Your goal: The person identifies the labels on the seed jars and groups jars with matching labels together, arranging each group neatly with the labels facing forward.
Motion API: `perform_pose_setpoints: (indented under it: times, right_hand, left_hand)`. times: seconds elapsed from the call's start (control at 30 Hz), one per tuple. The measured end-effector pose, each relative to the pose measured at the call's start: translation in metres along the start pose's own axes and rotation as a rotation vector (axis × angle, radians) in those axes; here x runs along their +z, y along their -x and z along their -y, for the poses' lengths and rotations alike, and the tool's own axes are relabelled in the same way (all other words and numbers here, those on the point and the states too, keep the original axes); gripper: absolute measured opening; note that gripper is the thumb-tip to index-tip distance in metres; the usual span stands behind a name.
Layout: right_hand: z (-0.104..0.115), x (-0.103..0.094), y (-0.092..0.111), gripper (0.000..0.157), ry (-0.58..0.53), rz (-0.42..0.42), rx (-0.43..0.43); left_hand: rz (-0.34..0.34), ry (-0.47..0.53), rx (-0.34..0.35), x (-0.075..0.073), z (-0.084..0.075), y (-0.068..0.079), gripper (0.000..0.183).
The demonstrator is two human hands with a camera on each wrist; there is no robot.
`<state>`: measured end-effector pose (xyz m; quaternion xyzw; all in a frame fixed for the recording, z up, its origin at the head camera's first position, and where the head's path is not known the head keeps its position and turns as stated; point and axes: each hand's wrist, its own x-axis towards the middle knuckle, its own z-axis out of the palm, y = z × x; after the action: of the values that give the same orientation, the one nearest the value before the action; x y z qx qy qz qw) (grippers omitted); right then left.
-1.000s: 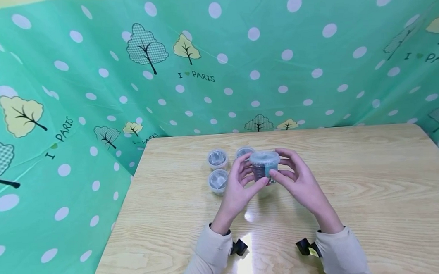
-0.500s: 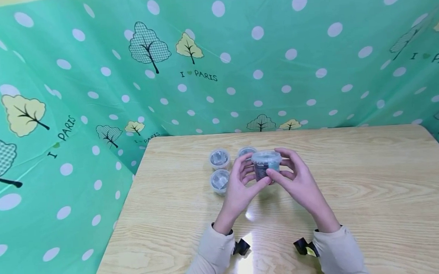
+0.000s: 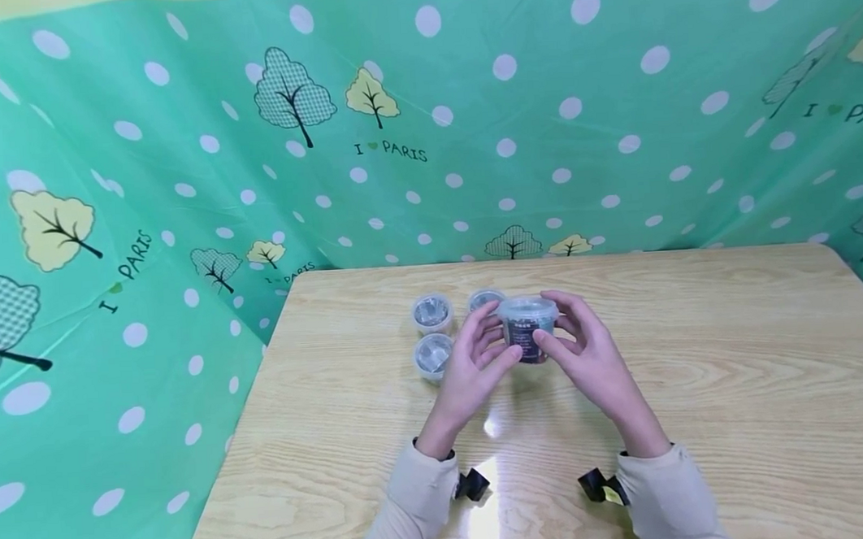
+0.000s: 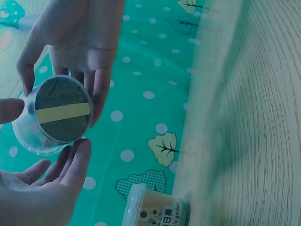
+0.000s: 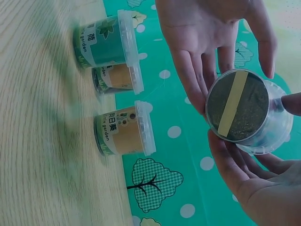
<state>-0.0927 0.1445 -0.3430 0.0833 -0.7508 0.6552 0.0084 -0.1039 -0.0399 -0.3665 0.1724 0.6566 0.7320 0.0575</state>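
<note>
Above the table, both hands hold a small clear-lidded plastic cup [image 3: 528, 329] upright between them. Dark label panel with white print faces the head camera. My left hand [image 3: 475, 368] grips its left side, thumb at the front; my right hand [image 3: 590, 363] grips the right side the same way. From below, in the left wrist view, the cup's base [image 4: 61, 129] shows dark contents crossed by a pale strip. Behind my left hand stand similar cups: a back-left cup [image 3: 431, 312], a front-left cup [image 3: 433, 356] and a partly hidden cup [image 3: 483, 298].
The right wrist view shows these standing cups' labels: a teal-labelled cup [image 5: 104, 43] and two orange-labelled ones, the nearer being an orange cup [image 5: 123, 129]. The wood-grain table [image 3: 737, 367] ends at a green dotted cloth [image 3: 615, 130] behind and on the left.
The held cup has been turned between the fingers: its teal label part has moved rightward out of sight and the dark printed panel has come to the front. The standing cups stay put.
</note>
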Motion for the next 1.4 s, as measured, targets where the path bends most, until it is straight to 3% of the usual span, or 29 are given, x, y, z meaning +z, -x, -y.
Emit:
perform_pose_setpoints:
  times: [0.2, 0.6, 0.97, 1.4]
  right_hand:
    - [-0.001, -0.001, 0.0, 0.053, 0.024, 0.009, 0.004]
    - [0.001, 0.0, 0.004, 0.058, 0.0, -0.022, 0.012]
    - [0.005, 0.005, 0.003, 0.064, 0.023, -0.031, 0.083]
    - [0.004, 0.003, 0.004, 0.06, 0.043, -0.037, 0.074]
  left_hand:
    - [0.008, -0.005, -0.005, 0.0, 0.002, 0.0, 0.071]
    - [-0.048, -0.04, 0.015, -0.001, 0.001, 0.005, 0.07]
    - [-0.094, -0.092, 0.048, -0.001, -0.001, 0.009, 0.068]
    - [-0.062, -0.049, 0.056, -0.002, -0.002, 0.01, 0.066]
